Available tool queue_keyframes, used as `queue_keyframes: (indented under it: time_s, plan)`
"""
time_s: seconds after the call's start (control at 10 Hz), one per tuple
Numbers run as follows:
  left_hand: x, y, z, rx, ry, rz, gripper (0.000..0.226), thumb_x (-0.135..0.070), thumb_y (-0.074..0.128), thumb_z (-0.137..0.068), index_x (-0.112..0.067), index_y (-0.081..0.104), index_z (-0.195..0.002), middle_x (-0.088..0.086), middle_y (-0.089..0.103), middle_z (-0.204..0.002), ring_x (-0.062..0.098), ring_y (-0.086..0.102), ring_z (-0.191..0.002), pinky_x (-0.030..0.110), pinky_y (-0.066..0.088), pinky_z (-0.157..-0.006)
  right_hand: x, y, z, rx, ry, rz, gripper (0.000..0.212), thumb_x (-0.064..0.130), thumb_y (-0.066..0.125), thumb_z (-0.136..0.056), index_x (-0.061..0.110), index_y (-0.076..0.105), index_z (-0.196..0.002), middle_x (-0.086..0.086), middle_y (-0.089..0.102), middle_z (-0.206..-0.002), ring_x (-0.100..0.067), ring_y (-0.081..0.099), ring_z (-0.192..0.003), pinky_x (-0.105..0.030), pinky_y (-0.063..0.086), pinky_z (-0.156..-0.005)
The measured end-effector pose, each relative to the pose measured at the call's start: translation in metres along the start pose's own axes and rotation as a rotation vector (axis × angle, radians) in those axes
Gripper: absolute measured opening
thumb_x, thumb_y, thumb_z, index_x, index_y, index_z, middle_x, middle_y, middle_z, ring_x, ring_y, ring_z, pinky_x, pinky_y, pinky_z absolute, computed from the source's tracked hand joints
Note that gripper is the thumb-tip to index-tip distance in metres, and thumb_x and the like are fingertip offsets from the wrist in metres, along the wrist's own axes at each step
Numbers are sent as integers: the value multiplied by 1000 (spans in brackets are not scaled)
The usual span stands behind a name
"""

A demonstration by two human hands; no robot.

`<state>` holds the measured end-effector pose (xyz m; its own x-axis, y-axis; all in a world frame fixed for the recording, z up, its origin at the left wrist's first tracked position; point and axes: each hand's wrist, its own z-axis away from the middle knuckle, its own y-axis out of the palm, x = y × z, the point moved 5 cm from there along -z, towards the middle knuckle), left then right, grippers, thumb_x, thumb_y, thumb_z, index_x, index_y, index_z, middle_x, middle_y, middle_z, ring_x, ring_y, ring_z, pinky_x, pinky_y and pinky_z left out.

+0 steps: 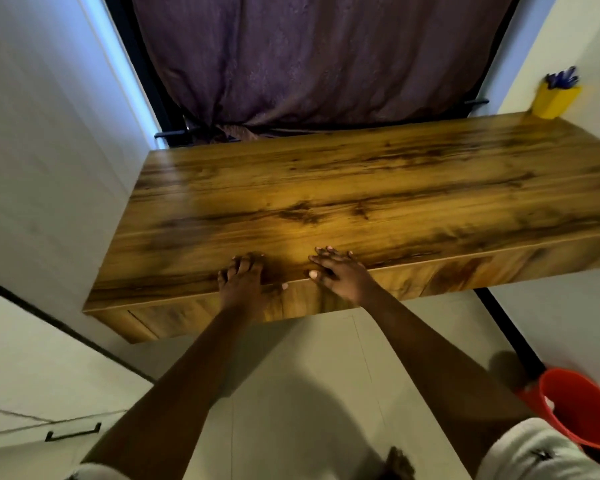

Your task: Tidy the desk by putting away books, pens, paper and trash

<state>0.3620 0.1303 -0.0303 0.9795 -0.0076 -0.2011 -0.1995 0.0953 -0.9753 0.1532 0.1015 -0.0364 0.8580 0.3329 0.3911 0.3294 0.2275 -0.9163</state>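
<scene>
The wooden desk [361, 188] fills the middle of the head view, its top bare apart from a yellow pen holder [555, 100] with blue pens [563, 77] at the far right corner. My left hand [245, 280] rests flat on the desk's front edge with fingers spread. My right hand [336, 270] lies flat beside it, fingers straight on the top, thumb over the edge. Neither hand holds anything.
A red bucket [579, 407] with something white inside stands on the floor at the lower right. A purple curtain [309, 57] hangs behind the desk. White walls flank both sides, and a white cabinet with a black handle [73, 434] sits at the lower left.
</scene>
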Motion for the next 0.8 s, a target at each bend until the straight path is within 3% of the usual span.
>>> queue_keyframes:
  time_s: [0.1,0.2,0.4,0.7,0.8]
  plan:
    - [-47,-2,-9,47,-51,28,71,-66,34,-89,-24,29,-145,13,18,-153,38,17,-139,55,17,-112,-43,-23,14,-67,104,4,51,43,37,-97,30,29,-146,9,19,-157,-12,11,-146,-38,5,-117]
    - [-110,13,-39,85,16,-27,67,-64,34,-90,-26,26,-146,10,16,-155,38,12,-141,57,14,-113,-96,-46,19,-116,202,23,52,43,40,-97,31,28,-146,10,19,-156,-12,13,-145,-38,9,-117]
    - [-233,45,-87,47,30,19,60,-55,28,-95,-31,17,-149,-1,8,-159,37,-2,-145,59,0,-114,-203,-90,21,-104,289,56,54,45,37,-97,30,25,-147,8,18,-157,-13,13,-145,-39,10,-117]
    - [-318,53,-156,-52,-61,12,61,-54,30,-95,-28,19,-149,0,10,-159,31,2,-146,54,1,-115,-287,-128,-14,-70,177,156,61,53,32,-96,29,15,-149,6,5,-159,-13,2,-147,-44,5,-117]
    - [-334,44,-183,-65,27,7,68,-51,36,-93,-26,10,-151,0,8,-160,22,1,-147,51,-2,-116,-301,-143,-39,-116,174,147,63,49,34,-96,24,13,-150,2,2,-160,-16,1,-147,-46,7,-116]
